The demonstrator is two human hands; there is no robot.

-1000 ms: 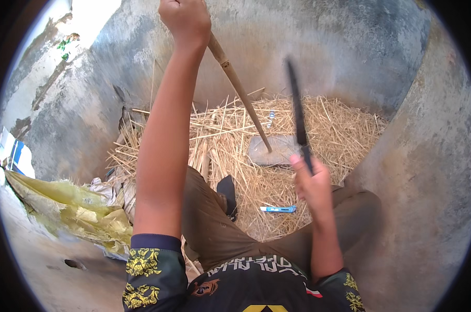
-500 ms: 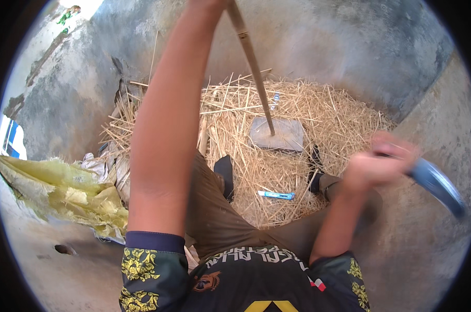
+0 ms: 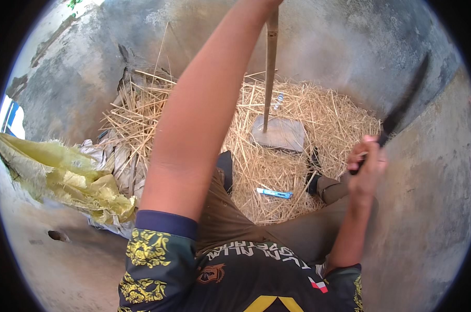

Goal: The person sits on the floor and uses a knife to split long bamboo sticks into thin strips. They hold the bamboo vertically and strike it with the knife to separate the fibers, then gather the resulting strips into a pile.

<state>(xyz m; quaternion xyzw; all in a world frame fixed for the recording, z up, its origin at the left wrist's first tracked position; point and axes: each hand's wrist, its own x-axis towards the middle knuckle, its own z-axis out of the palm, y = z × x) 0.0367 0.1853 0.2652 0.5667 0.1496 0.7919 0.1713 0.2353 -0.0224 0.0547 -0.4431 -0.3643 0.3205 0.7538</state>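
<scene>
My left arm reaches up across the view to the top edge, where my left hand (image 3: 271, 2) is mostly cut off. It grips the upper part of a bamboo pole (image 3: 269, 78), whose fingers' hold lies out of the picture. Nearly upright, the pole rests its lower end on a flat grey block (image 3: 286, 136) among the straw. On the right, my right hand (image 3: 368, 158) is closed round the black handle of a large knife (image 3: 404, 106). Its dark, slightly blurred blade points up and away to the right, apart from the pole.
Loose straw and split strips (image 3: 339, 122) cover the floor around the block. A light blue cutter knife (image 3: 274, 193) lies between my legs. To the left is a crumpled yellow-green sack (image 3: 74, 179). Stained concrete walls (image 3: 339, 47) enclose the spot, close on the right.
The knife has swung from pointing down and right to pointing up. My left hand moved right, bringing the pole from leaning to nearly upright; its foot shifted left on the block.
</scene>
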